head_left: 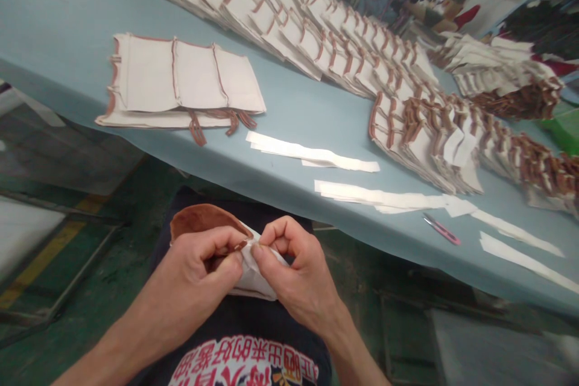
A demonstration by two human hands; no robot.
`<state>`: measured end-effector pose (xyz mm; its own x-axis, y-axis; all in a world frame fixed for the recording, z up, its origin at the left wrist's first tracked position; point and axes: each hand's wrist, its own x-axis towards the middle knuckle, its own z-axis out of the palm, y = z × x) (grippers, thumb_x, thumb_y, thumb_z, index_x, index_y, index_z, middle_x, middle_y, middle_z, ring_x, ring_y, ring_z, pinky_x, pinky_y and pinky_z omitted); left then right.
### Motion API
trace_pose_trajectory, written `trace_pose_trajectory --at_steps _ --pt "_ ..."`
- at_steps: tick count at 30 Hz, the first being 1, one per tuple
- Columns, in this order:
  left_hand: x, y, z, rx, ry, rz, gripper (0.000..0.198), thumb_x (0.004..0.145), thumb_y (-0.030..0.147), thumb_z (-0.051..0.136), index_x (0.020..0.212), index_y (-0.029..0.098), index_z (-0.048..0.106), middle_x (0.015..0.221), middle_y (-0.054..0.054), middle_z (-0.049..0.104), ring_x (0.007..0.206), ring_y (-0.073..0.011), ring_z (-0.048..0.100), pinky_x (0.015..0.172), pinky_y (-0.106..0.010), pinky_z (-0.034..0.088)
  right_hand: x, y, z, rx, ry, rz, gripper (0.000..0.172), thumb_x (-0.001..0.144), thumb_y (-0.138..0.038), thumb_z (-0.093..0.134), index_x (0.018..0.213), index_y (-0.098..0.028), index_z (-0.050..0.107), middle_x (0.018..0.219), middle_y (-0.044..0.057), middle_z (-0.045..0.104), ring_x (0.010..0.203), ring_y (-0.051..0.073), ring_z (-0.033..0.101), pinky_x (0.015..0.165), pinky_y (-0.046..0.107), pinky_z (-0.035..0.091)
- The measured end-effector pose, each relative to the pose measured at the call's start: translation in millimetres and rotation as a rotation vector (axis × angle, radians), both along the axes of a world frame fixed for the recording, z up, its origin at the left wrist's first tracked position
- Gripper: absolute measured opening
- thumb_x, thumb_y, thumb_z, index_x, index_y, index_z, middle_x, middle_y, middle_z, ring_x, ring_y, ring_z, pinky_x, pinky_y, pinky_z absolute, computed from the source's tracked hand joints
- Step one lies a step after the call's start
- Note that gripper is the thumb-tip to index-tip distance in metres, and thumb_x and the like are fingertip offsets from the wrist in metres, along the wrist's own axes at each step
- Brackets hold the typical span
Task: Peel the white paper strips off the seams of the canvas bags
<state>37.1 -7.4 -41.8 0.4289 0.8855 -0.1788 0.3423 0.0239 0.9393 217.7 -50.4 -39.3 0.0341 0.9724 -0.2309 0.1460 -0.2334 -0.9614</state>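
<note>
Over my lap I hold a small sewn piece [205, 220] of brown suede-like material and pale fabric. My left hand [203, 265] pinches its brown edge between thumb and fingers. Close beside it, my right hand [289, 259] is closed on the pale fabric [257, 277] of the same piece. The fingertips of both hands almost meet at the seam. Exactly what lies between the fingertips is hidden.
A blue-covered table [289, 114] crosses the view ahead. On it lie cream panels with brown piping [181, 75], white strips [312, 154], pink-handled thread snips [442, 229] and long rows of stacked cream-and-brown pieces [325, 30]. The table's near edge [253, 193] runs just beyond my hands.
</note>
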Motion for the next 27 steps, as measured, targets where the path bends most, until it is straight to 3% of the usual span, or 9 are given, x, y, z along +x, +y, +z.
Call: trace_pose_trajectory --at_steps 8,12,14,17,21,27 --pt "-11 -13 -14.4 0.178 0.026 0.005 0.022 0.097 0.028 0.062 0.086 0.027 0.081 0.075 0.004 0.079 0.063 -0.0170 0.070 0.059 -0.025 0.047 -3 -11 13.7 0.036 -0.082 -0.009 0.009 0.091 -0.031 0.068 0.095 -0.024 0.064 0.062 -0.009 0.059 0.049 0.010 0.048 0.049 0.023 0.033" --pt "-11 -19 -7.2 0.311 0.105 0.078 0.020 0.097 0.028 0.063 0.093 0.029 0.082 0.083 0.001 0.080 0.073 -0.0198 0.071 0.071 -0.029 0.053 -9 -16 17.9 0.089 -0.259 -0.034 0.009 0.090 -0.030 0.072 0.087 -0.025 0.065 0.064 -0.005 0.063 0.052 0.012 0.054 0.052 0.025 0.036" --pt "-12 -21 -2.7 0.331 0.126 0.039 0.021 0.097 0.027 0.061 0.092 0.029 0.081 0.082 0.001 0.078 0.074 -0.0202 0.071 0.072 -0.029 0.053 -12 -19 17.0 0.135 -0.327 -0.050 0.011 0.091 -0.029 0.073 0.084 -0.026 0.066 0.063 -0.005 0.063 0.051 0.013 0.054 0.053 0.025 0.038" --pt "-14 -27 -0.5 0.310 0.069 0.024 0.023 0.099 0.025 0.059 0.090 0.030 0.080 0.083 0.001 0.077 0.076 -0.0196 0.072 0.071 -0.027 0.053 -14 -22 14.9 0.209 -0.391 -0.038 0.011 0.091 -0.024 0.074 0.083 -0.025 0.066 0.060 -0.005 0.063 0.047 0.012 0.052 0.052 0.025 0.037" --pt "-17 -36 -3.0 0.203 -0.016 0.134 0.018 0.100 0.031 0.063 0.091 0.031 0.079 0.088 0.002 0.078 0.080 -0.0192 0.071 0.077 -0.025 0.054 -15 -26 14.0 0.307 -0.478 -0.006 0.011 0.092 -0.020 0.076 0.084 -0.024 0.069 0.063 -0.003 0.069 0.049 0.013 0.060 0.051 0.025 0.038" --pt "-17 -35 1.4 0.098 -0.054 0.089 0.026 0.104 0.035 0.065 0.081 0.029 0.077 0.081 0.003 0.073 0.074 -0.0168 0.065 0.072 -0.023 0.052 -11 -30 15.8 0.320 -0.498 0.054 0.013 0.095 -0.018 0.080 0.089 -0.023 0.070 0.075 0.000 0.078 0.062 0.017 0.074 0.058 0.025 0.047"
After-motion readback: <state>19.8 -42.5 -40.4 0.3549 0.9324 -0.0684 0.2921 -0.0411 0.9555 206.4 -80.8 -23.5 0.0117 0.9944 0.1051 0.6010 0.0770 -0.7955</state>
